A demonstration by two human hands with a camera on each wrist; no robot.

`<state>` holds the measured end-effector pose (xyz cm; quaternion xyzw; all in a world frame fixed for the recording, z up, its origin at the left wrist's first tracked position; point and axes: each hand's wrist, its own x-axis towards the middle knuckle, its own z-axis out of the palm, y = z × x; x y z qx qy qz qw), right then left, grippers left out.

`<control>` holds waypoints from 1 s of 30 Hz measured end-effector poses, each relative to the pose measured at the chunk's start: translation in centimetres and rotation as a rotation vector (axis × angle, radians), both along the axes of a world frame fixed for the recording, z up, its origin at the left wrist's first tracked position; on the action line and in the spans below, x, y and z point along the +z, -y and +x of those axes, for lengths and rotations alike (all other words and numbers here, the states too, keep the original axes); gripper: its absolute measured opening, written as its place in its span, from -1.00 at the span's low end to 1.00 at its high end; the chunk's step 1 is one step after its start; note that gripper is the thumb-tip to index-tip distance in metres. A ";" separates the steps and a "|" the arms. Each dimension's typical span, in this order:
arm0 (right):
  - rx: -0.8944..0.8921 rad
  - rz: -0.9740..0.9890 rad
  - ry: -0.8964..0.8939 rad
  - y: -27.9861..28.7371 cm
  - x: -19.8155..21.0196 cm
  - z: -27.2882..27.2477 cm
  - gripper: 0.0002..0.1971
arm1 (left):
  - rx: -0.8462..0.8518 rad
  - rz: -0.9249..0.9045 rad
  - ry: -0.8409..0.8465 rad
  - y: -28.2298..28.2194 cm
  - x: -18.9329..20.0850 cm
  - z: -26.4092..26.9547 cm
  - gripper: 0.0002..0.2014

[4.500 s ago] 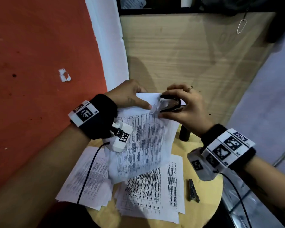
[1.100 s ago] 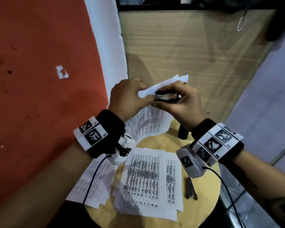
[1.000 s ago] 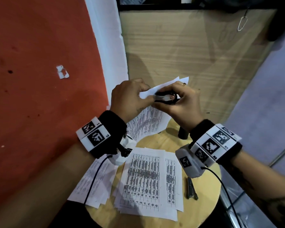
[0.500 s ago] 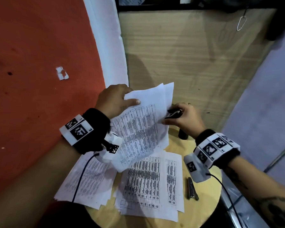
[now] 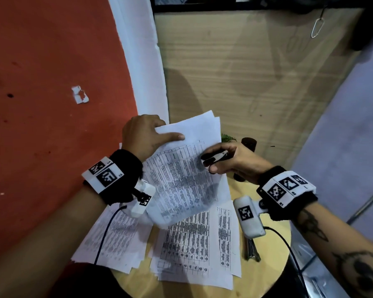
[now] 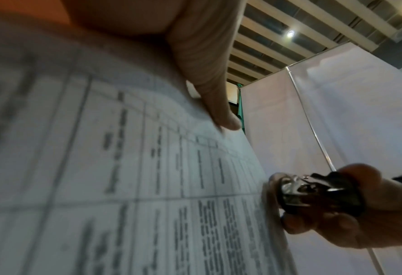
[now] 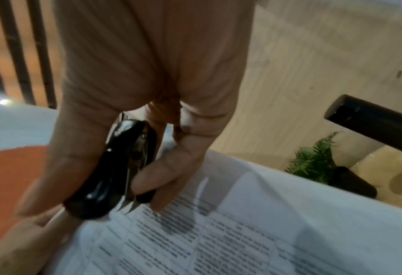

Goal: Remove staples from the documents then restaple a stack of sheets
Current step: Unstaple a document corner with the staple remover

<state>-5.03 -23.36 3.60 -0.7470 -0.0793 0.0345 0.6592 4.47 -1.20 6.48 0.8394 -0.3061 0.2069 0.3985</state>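
My left hand [image 5: 144, 136] holds a printed set of sheets [image 5: 185, 175] up above the round table, thumb lying across the top of the front page [image 6: 148, 167]. My right hand [image 5: 228, 160] grips a black staple remover [image 5: 215, 157] at the sheets' right edge; its metal claws [image 7: 127, 202] point at the paper [image 7: 242, 232]. The remover [image 6: 312, 193] shows beside the page edge in the left wrist view. Two more stacks of printed sheets lie flat on the table, one at the left [image 5: 116, 239] and one in the middle [image 5: 196, 246].
A small metal stapler [image 5: 252, 250] lies on the round wooden table [image 5: 271, 265] right of the middle stack. A black cylinder [image 5: 249, 144] and a small green plant [image 5: 227, 138] stand at the table's back. An orange wall is at the left, a wooden panel behind.
The hands have come apart: the left hand lowered and spread the held sheets, and the right hand with the staple remover dropped from the top corner to the sheets' right edge.
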 end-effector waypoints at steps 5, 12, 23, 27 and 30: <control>-0.138 0.098 0.052 0.4 1.0 0.1 -0.54 | 0.078 -0.087 -0.049 -1.9 0.9 0.2 -0.36; -0.180 0.340 0.088 1.0 2.2 -0.1 -0.56 | -0.320 -0.541 -0.693 -4.6 -3.0 0.0 -0.63; -0.578 0.389 -0.022 0.5 -6.6 1.0 -0.70 | 0.202 -0.591 -0.655 -12.1 -8.7 3.4 -0.56; -0.675 0.363 -0.225 0.8 -15.6 0.4 -0.89 | 0.348 -0.453 -0.704 -15.1 -11.7 4.6 -0.50; -0.686 0.337 -0.398 0.1 -21.6 0.3 -0.86 | 0.346 -0.338 -0.871 -15.7 -15.0 5.3 -0.54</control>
